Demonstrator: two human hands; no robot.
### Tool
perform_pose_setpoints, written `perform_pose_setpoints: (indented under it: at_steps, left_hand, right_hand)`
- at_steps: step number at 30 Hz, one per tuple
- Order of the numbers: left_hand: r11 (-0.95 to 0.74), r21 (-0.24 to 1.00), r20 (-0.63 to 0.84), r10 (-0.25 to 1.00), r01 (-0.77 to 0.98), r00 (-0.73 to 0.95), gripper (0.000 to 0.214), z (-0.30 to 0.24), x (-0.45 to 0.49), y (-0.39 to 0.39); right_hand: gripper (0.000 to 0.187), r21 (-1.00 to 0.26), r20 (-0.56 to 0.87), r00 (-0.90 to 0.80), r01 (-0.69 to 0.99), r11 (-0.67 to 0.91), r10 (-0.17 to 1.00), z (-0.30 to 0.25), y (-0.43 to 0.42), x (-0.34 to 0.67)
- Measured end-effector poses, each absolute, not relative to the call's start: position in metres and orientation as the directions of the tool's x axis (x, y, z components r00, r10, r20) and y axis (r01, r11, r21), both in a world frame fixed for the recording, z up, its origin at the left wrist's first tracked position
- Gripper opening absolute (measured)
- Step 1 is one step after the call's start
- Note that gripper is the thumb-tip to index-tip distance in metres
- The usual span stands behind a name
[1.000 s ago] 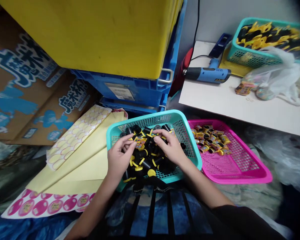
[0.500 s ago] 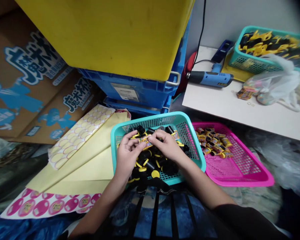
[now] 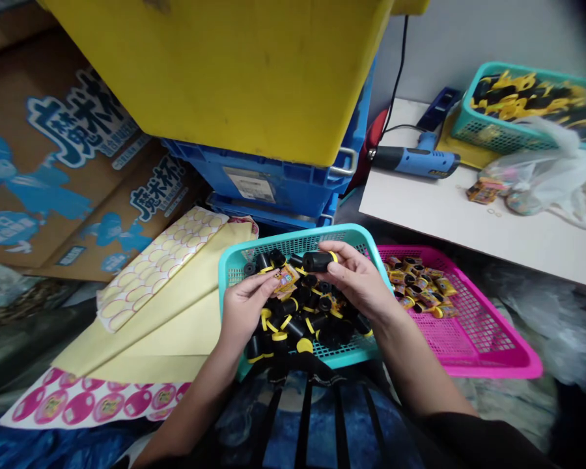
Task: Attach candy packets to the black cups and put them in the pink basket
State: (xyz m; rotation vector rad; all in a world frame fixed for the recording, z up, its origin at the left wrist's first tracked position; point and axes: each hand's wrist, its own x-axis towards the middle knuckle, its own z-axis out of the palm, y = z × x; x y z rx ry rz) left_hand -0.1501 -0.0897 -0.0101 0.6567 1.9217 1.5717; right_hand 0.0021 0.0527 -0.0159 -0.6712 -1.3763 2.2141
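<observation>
Your right grip [image 3: 359, 280] is clamped on a black plastic cylinder with a yellow ring [image 3: 315, 262]; your left grip [image 3: 247, 312], apparently open, rests over a teal plastic mesh basket [image 3: 297, 234].

A white worktop [image 3: 444, 208] runs along the wall. On it lie a blue heat gun [image 3: 415, 161] with its cord, a dark blue holder [image 3: 437, 109], and a yellow sheet [image 3: 461, 148] under a teal mesh basket [image 3: 488, 127] of black and yellow pieces. A clear plastic bag [image 3: 551, 176], a small printed packet [image 3: 483, 192] and rubber bands [image 3: 492, 212] lie nearby.
</observation>
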Motion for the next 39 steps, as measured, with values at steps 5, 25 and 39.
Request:
perform_pose_setpoints:
  at_steps: [5,25,39]
  left_hand:
    - [0.125,0.989,-0.036,0.727,0.081,-0.686,0.020,-0.015,-0.152,-0.089]
    - [0.121,0.945,-0.264,0.830,-0.304,-0.491,0.031,-0.015,-0.129,-0.084]
    - [0.174,0.980,-0.197,0.893,-0.093,-0.406,0.033,-0.017,-0.122,-0.087]
  right_hand:
    - [0.040,-0.950,-0.142,-0.825,-0.041,-0.309,0.547,-0.019,0.060,0.002]
    - [0.050,-0.839,-0.130,-0.888,-0.138,-0.526,0.441,-0.043,0.021,-0.014]
    - [0.053,-0.969,0.043,-0.835,-0.169,-0.182,0.548,-0.049,0.016,-0.008]
